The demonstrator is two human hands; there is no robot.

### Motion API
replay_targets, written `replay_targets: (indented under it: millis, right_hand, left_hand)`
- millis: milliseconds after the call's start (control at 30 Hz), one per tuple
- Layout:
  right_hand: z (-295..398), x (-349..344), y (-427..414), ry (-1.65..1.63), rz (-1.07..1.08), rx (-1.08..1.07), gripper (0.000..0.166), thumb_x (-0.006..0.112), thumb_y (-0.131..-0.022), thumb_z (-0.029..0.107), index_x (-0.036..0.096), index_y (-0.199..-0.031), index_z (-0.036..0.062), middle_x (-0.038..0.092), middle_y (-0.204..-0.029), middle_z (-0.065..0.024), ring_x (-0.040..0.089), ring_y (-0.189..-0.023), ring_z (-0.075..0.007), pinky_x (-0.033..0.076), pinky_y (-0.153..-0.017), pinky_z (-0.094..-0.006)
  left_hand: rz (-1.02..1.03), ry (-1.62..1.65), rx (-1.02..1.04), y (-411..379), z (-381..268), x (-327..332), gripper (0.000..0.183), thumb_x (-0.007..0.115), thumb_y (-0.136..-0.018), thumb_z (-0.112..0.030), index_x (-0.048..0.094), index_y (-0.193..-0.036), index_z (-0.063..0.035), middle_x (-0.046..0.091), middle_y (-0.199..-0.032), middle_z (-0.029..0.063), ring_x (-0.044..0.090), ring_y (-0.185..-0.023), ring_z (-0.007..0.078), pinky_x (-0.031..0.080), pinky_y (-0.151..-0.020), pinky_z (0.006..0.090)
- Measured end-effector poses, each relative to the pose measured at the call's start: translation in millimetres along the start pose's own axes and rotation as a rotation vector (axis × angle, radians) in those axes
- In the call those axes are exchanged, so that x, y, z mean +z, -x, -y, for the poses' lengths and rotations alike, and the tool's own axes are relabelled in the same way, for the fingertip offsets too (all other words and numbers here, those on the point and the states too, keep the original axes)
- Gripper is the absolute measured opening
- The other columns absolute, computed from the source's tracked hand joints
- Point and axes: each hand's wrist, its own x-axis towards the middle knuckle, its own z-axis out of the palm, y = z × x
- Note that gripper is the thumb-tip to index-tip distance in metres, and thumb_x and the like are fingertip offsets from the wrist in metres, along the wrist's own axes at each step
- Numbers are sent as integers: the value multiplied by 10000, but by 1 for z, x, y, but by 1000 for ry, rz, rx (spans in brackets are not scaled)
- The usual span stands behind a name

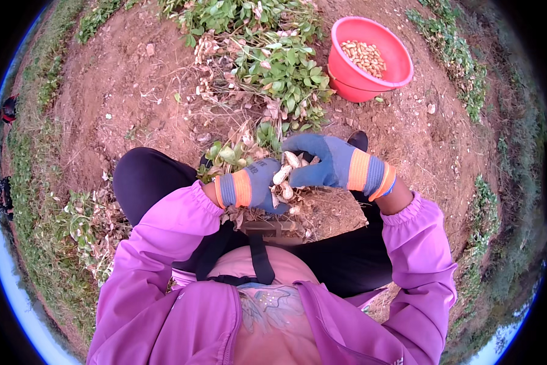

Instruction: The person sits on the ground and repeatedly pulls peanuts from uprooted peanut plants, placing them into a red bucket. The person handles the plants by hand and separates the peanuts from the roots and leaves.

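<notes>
Both hands wear blue-grey work gloves with orange cuffs and meet above my lap. My left hand (pixel 257 185) is closed around the stems of a peanut plant (pixel 228 155), whose leaves stick out beyond the glove. Several peanut pods (pixel 282 174) show between the two hands. My right hand (pixel 321 162) is beside the pods, its thumb and fingers curved around their right side; its fingertips are partly hidden, so its hold on them is unclear. A red plastic bucket (pixel 403 54) stands on the soil at upper right with shelled-in peanuts (pixel 364 58) at its bottom.
A heap of uprooted peanut plants (pixel 282 68) lies ahead, left of the bucket. More plants (pixel 84 228) are at left, and green rows run along the right. A small wooden stool (pixel 273 228) shows between my legs. Two people (pixel 9 109) are far off at the left rim.
</notes>
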Motion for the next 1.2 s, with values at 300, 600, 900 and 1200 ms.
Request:
replay_targets:
  millis: [300, 600, 900, 1200]
  right_hand:
    - [9, 5, 3, 121, 41, -68, 542, 738, -633, 282, 519, -1045, 6, 528, -969, -140, 530, -927, -259, 425, -807, -344]
    - [-1, 17, 2, 132, 17, -128, 494, 707, -628, 282, 522, -1026, 57, 533, -902, -147, 542, -834, -323, 435, -727, -385]
    - [6, 25, 4, 340, -113, -244, 436, 672, -678, 207, 519, -1070, 95, 504, -864, -127, 523, -832, -319, 425, -709, -391]
    - [4, 38, -2, 488, -69, -273, 471, 711, -618, 144, 531, -1052, 176, 487, -884, -98, 553, -804, -296, 450, -661, -381]
  left_hand:
    - [58, 554, -137, -3, 4, 2, 516, 758, -561, -213, 562, -1024, -96, 607, -879, 69, 590, -779, 235, 481, -714, 325]
    - [-50, 337, 123, -7, -17, -5, 509, 744, -566, -162, 561, -1036, -98, 613, -904, 47, 595, -803, 195, 480, -728, 299]
    - [32, 513, 146, -13, -27, -17, 425, 696, -595, -41, 593, -1004, -95, 611, -939, 63, 591, -838, 208, 475, -755, 313]
    - [35, 148, 214, -5, -12, -17, 553, 785, -560, -92, 597, -1078, -142, 569, -1102, 68, 493, -1068, 276, 423, -876, 379]
